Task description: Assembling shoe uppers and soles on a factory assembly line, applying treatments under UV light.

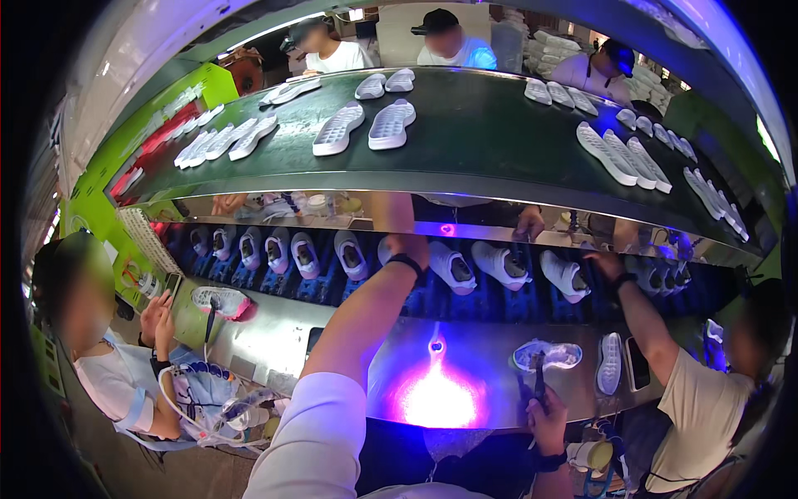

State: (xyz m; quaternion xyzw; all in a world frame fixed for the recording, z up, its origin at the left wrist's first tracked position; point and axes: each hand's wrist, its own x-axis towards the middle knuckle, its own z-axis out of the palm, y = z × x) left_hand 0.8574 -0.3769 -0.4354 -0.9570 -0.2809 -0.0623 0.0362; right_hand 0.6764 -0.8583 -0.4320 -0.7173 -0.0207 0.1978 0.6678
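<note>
My left arm, bare below a white sleeve, stretches over the lower line. Its hand (410, 247), above a black wristband, is beside a pale shoe upper (385, 249); the fingers are hidden. At the lower right, my right hand (546, 418) is closed round a slim black tool (540, 378) that looks like a brush. Its tip is at a whitish shoe sole (561, 356) on the metal bench (490, 366). Another pale shoe upper (453, 270) stands on the line just right of my left wrist.
Pale soles (392, 125) lie on the green upper belt (474, 116). A bright violet light (436, 399) falls on the bench before me. A sole (609, 366) and a phone (637, 364) lie right. One co-worker (116, 358) sits left; another's hand (609, 264) reaches the line.
</note>
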